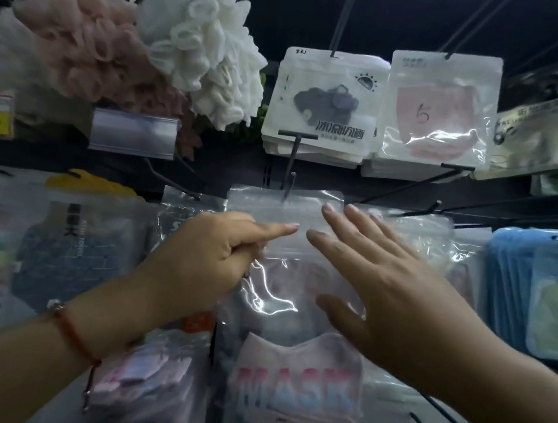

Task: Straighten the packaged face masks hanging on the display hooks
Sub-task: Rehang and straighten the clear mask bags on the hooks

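A shop rack of hooks is filling the view; the clear mask packet (281,246) is hanging lengthwise at centre, the left hand (203,258) pinching its left edge, the right hand (383,291) hovering flat and spread, just right

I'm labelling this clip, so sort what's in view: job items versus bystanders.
Job:
clear mask pack on its hook
left hand, gripping the pack
right hand, fingers straight
white mask packs
pink mask pack

Bystanders:
white bath puff
pink bath puff
blue packs
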The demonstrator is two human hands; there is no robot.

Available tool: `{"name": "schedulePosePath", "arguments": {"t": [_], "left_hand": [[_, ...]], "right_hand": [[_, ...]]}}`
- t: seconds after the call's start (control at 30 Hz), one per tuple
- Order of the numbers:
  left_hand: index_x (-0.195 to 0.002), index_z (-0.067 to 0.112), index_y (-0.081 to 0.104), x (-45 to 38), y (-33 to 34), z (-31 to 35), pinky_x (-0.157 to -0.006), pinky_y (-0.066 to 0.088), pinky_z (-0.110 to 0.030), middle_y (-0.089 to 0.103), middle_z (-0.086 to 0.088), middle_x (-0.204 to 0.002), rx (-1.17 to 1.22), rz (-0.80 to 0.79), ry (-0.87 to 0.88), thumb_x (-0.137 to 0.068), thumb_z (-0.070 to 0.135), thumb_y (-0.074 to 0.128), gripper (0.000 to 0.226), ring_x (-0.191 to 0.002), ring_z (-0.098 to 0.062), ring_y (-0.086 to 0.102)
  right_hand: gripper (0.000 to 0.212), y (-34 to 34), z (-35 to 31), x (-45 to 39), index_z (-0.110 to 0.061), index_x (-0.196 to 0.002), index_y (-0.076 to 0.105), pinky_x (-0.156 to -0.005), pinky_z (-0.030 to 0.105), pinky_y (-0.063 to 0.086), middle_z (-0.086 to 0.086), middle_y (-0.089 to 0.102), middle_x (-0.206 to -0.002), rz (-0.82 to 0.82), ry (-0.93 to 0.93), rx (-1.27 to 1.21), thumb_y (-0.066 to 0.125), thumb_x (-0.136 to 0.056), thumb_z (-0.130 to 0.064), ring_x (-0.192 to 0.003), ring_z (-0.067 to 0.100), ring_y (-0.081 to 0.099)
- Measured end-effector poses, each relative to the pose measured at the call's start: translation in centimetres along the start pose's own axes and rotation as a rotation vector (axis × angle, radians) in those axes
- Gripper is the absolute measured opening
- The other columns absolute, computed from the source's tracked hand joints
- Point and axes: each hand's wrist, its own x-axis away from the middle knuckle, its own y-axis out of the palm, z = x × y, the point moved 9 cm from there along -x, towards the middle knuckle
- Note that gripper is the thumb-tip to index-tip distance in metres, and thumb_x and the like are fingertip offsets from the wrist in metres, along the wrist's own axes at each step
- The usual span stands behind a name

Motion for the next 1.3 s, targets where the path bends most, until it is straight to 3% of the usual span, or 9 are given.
{"name": "schedulePosePath", "arguments": {"t": [0.2, 0.33, 0.57, 0.73, 0.87, 0.97, 1.03, 1.13, 1.3], "left_hand": [[-0.124, 0.034, 0.069, -1.6, -1.5, 1.0, -0.069, 0.047, -0.016, 0.064, 0.013, -0.079, -0.016, 0.072, 0.063, -0.092, 0.012, 0.053, 0.042, -0.078, -0.008, 0.062], [-0.126, 0.032, 0.068, -2.7, -2.3, 1.4, -0.067, 0.051, -0.026, 0.062, 0.012, -0.082, -0.008, 0.127, 0.08, -0.094, 0.013, 0.052, 0.04, -0.076, -0.013, 0.062], [-0.128, 0.034, 0.065, -3.9, -3.5, 0.9, -0.064, 0.045, -0.017, 0.059, 0.009, -0.08, -0.019, 0.19, 0.064, -0.098, 0.006, 0.053, 0.043, -0.071, -0.012, 0.059], [-0.127, 0.034, 0.066, -3.6, -3.7, -0.2, -0.061, 0.047, -0.021, 0.059, 0.009, -0.077, -0.061, 0.209, -0.011, -0.099, 0.005, 0.054, 0.042, -0.068, -0.013, 0.058], [-0.126, 0.047, 0.062, -3.6, -2.5, -1.5, -0.064, 0.052, -0.032, 0.058, 0.017, -0.083, -0.139, 0.12, -0.14, -0.101, 0.017, 0.052, 0.041, -0.068, -0.011, 0.059], [-0.136, 0.047, 0.053, -3.5, -1.4, -1.0, -0.075, 0.052, -0.034, 0.056, 0.015, -0.093, -0.36, 0.068, -0.138, -0.102, 0.024, 0.048, 0.042, -0.086, -0.009, 0.056], [-0.144, 0.044, 0.046, -3.1, -0.6, -1.3, -0.094, 0.047, -0.037, 0.054, 0.007, -0.12, -0.486, 0.03, -0.154, -0.101, 0.032, 0.047, 0.044, -0.112, -0.016, 0.049], [-0.149, 0.036, 0.041, -1.4, 0.4, -1.8, -0.115, 0.028, -0.048, 0.031, -0.011, -0.157, -0.71, -0.015, -0.178, -0.099, 0.044, 0.044, 0.05, -0.142, -0.031, 0.029], [-0.141, 0.025, 0.054, 2.4, 2.1, 1.1, -0.11, 0.033, -0.055, 0.049, -0.017, -0.147, -0.744, -0.008, -0.119, -0.089, 0.05, 0.04, 0.06, -0.136, -0.038, 0.043]], "right_hand": [[0.075, 1.8, -0.2, 0.4, -0.023, -0.153, 0.026, -0.113, 0.044, 0.01, 0.006, 0.02, -0.161, -0.073, -0.012, 0.053, 0.04, -0.088, -0.058, -0.147, 0.026, 0.019], [0.078, 1.7, 0.3, -0.6, -0.023, -0.155, 0.018, -0.113, 0.039, 0.003, 0.006, 0.013, -0.162, -0.065, 0.0, 0.035, 0.036, -0.088, -0.06, -0.148, 0.025, 0.013], [0.078, 0.0, 0.4, -2.2, -0.037, -0.153, -0.01, -0.106, 0.025, -0.02, -0.007, -0.023, -0.159, 0.01, -0.024, -0.065, 0.024, -0.088, -0.065, -0.146, 0.016, -0.022], [0.081, 0.6, -0.2, -2.9, -0.037, -0.154, -0.008, -0.107, 0.024, -0.022, -0.009, -0.025, -0.158, -0.009, -0.054, -0.116, 0.038, -0.093, -0.062, -0.145, 0.013, -0.025], [0.079, 2.1, -0.6, -3.1, -0.037, -0.154, -0.01, -0.106, 0.021, -0.023, -0.009, -0.026, -0.158, -0.07, -0.051, -0.136, 0.038, -0.096, -0.06, -0.143, 0.012, -0.029], [0.08, 3.6, -0.6, -3.0, -0.038, -0.152, -0.015, -0.106, 0.021, -0.023, -0.009, -0.029, -0.157, -0.154, -0.018, -0.152, 0.033, -0.093, -0.063, -0.143, 0.012, -0.03], [0.08, 4.5, -0.5, -2.8, -0.039, -0.152, -0.014, -0.106, 0.021, -0.022, -0.01, -0.029, -0.157, -0.19, 0.004, -0.168, 0.033, -0.092, -0.064, -0.144, 0.011, -0.029], [0.082, 5.3, 0.6, -1.6, -0.043, -0.152, -0.013, -0.106, 0.019, -0.021, -0.015, -0.031, -0.155, -0.22, 0.084, -0.226, 0.04, -0.093, -0.064, -0.142, 0.005, -0.029], [0.083, 6.1, 3.3, 2.3, -0.047, -0.15, -0.012, -0.113, 0.024, -0.015, -0.021, -0.03, -0.153, -0.265, 0.236, -0.24, 0.042, -0.09, -0.065, -0.14, 0.002, -0.03]]}}
